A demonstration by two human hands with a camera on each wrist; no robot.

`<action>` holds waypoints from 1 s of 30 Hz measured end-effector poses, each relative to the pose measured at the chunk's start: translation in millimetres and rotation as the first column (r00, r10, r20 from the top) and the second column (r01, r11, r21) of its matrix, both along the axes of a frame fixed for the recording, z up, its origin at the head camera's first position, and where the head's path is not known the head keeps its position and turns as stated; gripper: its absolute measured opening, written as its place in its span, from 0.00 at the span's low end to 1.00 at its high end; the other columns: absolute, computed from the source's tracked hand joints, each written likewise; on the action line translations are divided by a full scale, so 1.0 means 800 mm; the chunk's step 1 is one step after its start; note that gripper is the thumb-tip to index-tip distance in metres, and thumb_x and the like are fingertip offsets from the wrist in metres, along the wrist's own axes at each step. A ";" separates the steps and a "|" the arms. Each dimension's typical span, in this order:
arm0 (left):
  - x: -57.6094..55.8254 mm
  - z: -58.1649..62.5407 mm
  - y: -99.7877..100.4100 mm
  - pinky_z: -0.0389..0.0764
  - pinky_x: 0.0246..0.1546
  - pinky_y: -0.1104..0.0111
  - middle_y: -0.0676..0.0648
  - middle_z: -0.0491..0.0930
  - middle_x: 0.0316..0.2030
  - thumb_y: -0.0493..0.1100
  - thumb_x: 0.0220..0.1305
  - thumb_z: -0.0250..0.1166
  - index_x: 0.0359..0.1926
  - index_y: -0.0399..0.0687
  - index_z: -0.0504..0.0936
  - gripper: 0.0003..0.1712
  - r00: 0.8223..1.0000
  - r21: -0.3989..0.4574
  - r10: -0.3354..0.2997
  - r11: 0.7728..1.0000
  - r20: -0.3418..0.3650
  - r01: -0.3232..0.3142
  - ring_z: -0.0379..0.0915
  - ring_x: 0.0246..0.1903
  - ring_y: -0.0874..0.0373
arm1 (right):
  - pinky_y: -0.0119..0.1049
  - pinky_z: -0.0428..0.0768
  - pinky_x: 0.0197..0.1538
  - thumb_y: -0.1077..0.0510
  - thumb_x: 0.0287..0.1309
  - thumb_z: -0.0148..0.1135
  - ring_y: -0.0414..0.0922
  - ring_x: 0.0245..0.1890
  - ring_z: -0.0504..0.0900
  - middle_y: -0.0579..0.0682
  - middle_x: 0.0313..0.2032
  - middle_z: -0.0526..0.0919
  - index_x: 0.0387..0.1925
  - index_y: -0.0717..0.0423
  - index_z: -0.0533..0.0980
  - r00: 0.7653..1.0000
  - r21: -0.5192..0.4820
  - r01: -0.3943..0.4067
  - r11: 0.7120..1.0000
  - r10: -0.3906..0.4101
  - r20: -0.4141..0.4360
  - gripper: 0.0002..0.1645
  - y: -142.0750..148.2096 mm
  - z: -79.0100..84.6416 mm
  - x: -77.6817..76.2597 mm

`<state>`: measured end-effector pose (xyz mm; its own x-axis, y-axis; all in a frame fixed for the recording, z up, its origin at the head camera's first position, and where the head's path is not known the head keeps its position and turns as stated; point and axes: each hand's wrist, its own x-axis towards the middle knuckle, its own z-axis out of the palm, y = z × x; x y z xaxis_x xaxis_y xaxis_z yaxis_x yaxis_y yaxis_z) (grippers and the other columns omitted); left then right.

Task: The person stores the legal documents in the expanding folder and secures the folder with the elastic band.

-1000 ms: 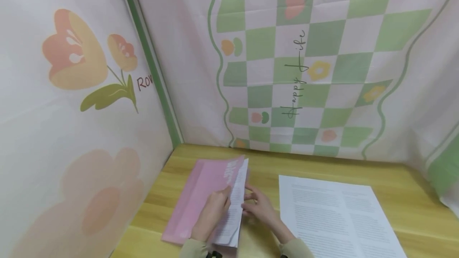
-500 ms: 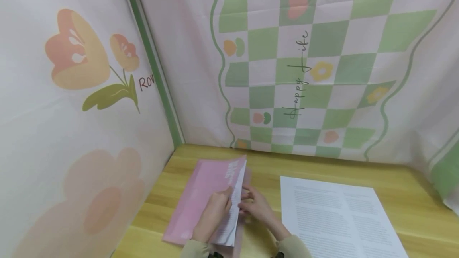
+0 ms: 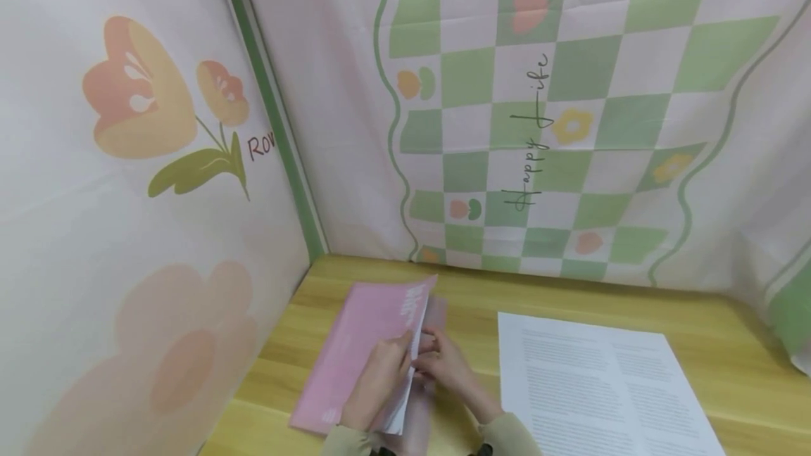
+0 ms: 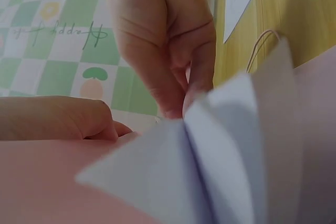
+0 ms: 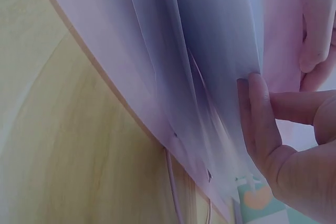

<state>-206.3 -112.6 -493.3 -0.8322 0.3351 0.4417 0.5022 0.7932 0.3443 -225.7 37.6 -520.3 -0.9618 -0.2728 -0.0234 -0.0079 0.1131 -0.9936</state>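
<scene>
A pink folder [image 3: 348,350] with white lettering lies at a slant on the wooden table, its front cover lifted along the right side. My left hand [image 3: 379,375] grips that cover's raised edge. Printed white sheets [image 3: 399,410] stand on edge between the covers. Beside the left hand, my right hand [image 3: 446,364] pinches the sheets' edge. Seen from the right wrist, its thumb and fingers [image 5: 257,103] lie on both sides of the paper [image 5: 220,30], while other leaves fan apart below. The folder's back cover [image 5: 89,24] stays underneath.
To the right, a large printed sheet [image 3: 583,385] lies flat on the wooden table [image 3: 469,287]. Thin elastic cord [image 5: 170,182] loops from the folder's edge. A checked green-and-white curtain [image 3: 519,160] hangs behind, and a flowered one [image 3: 209,231] borders the left.
My right hand has moved left with the sheets' edge, and the sheets tilt further toward the left hand. More of the folder's back cover shows on the right. The left hand keeps its grip.
</scene>
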 end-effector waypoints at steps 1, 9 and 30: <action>0.000 0.000 0.000 0.64 0.17 0.80 0.49 0.74 0.18 0.29 0.60 0.61 0.33 0.39 0.78 0.02 1.000 0.001 0.002 1.000 0.009 -0.002 0.64 0.18 0.66 | 0.42 0.87 0.36 0.72 0.48 0.64 0.47 0.34 0.85 0.73 0.45 0.78 0.67 0.72 0.59 1.000 -0.003 -0.002 1.000 0.002 0.006 0.43 -0.001 0.000 0.000; 0.001 0.000 0.003 0.68 0.19 0.77 0.48 0.77 0.20 0.30 0.59 0.63 0.36 0.38 0.79 0.04 1.000 -0.005 -0.013 1.000 -0.011 0.013 0.68 0.20 0.64 | 0.41 0.87 0.35 0.72 0.46 0.62 0.43 0.30 0.84 0.70 0.43 0.79 0.66 0.73 0.58 0.999 -0.021 0.019 1.000 -0.019 0.027 0.44 -0.006 0.001 0.002; 0.004 0.003 -0.001 0.65 0.18 0.79 0.50 0.74 0.18 0.29 0.60 0.61 0.34 0.37 0.79 0.02 0.999 0.037 -0.016 0.999 0.045 0.015 0.61 0.19 0.67 | 0.36 0.86 0.37 0.67 0.48 0.66 0.45 0.36 0.85 0.72 0.47 0.78 0.64 0.72 0.61 1.000 0.003 -0.016 1.000 0.015 0.023 0.41 0.003 -0.002 0.007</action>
